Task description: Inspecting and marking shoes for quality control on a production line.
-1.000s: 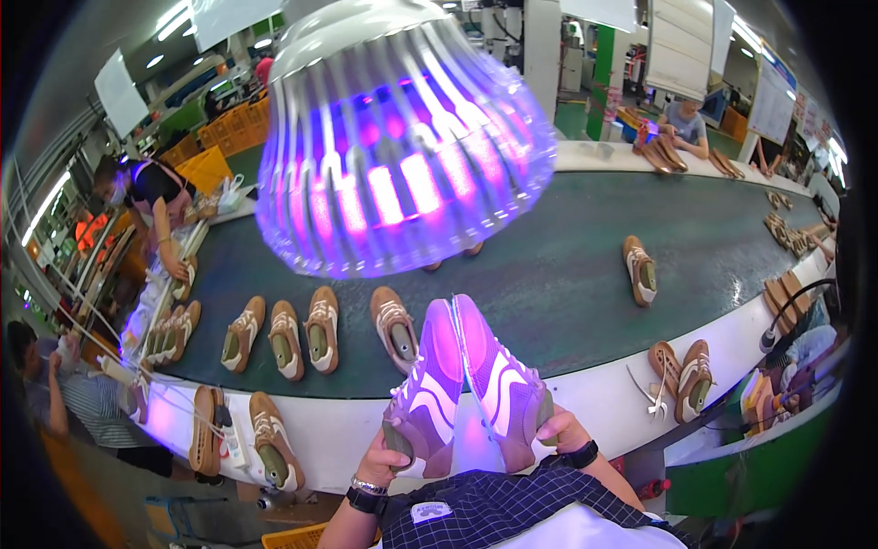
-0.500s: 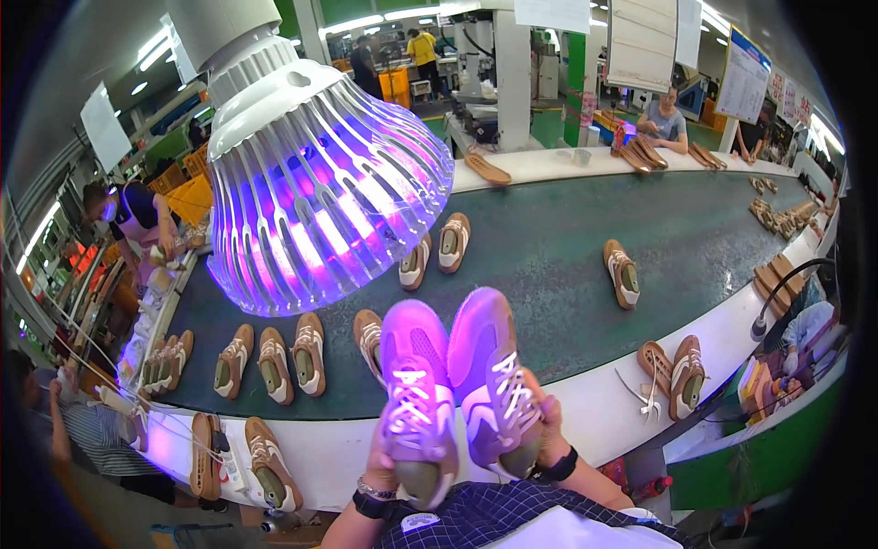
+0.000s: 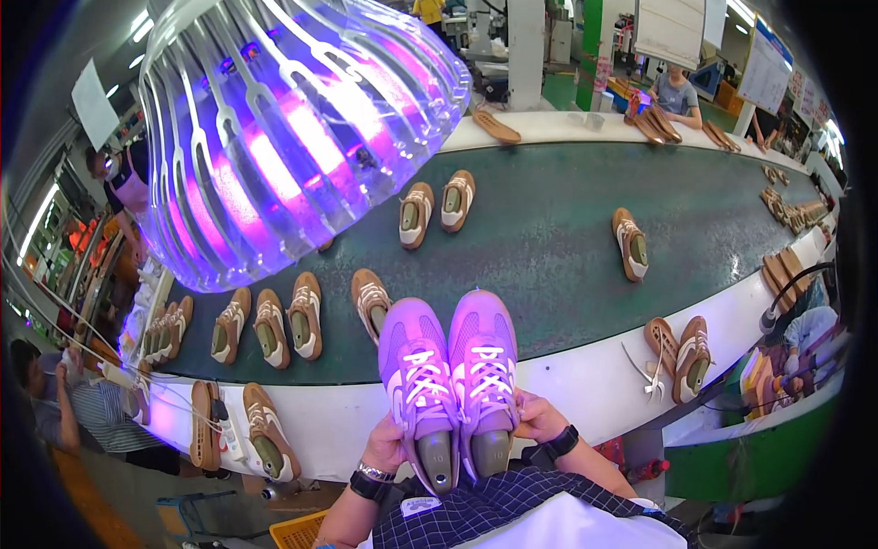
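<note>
Two laced sneakers with white stripes stand side by side in front of me, toes pointing away, washed in purple light. My left hand (image 3: 384,444) grips the left sneaker (image 3: 413,364) by its outer side near the heel. Around the heel side of the right sneaker (image 3: 484,359) my right hand (image 3: 541,417) is closed, fingers partly hidden behind it. Dark olive shoe lasts (image 3: 490,450) fill both openings. Over the belt at upper left hangs a large ribbed lamp (image 3: 302,137), glowing purple. A single tan sneaker (image 3: 369,297) lies just beyond the held pair.
A green conveyor belt (image 3: 530,247) carries several more sneakers. Its white near ledge (image 3: 343,412) holds a sneaker (image 3: 267,430) and soles (image 3: 205,425) at left, another sneaker (image 3: 692,360) and sole at right. Co-workers sit or stand at the far right (image 3: 675,96) and along the left side.
The held sneakers have turned from splayed to nearly parallel, tilting so the lasts show more. My view has dipped, so the lamp looks larger and higher.
</note>
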Motion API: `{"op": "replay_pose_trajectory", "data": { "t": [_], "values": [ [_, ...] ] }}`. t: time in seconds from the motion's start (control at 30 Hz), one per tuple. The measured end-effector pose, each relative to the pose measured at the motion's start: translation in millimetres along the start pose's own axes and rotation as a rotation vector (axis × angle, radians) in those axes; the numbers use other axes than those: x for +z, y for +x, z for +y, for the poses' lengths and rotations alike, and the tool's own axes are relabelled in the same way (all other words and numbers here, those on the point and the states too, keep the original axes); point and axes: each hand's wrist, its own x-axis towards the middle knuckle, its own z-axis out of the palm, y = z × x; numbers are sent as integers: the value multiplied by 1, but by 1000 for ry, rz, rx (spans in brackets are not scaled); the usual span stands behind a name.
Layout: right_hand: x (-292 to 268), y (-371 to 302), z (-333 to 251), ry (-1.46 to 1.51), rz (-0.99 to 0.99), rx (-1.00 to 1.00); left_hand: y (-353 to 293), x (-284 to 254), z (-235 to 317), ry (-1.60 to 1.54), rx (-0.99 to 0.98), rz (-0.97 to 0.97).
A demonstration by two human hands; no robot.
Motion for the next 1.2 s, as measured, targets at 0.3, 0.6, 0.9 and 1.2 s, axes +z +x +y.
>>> {"op": "replay_pose_trajectory", "data": {
  "t": [0.3,0.6,0.9,1.2],
  "values": [
    [26,0,-21,-295,78,-91,7,18,3,57,78,148],
    [22,8,-13,-134,458,-426,25,5,3,-117,369,474],
    [13,7,1,-88,575,-446,22,-13,-5,-93,336,546],
    [13,8,5,-72,592,-436,25,-11,-9,-73,313,527]
  ]
}}
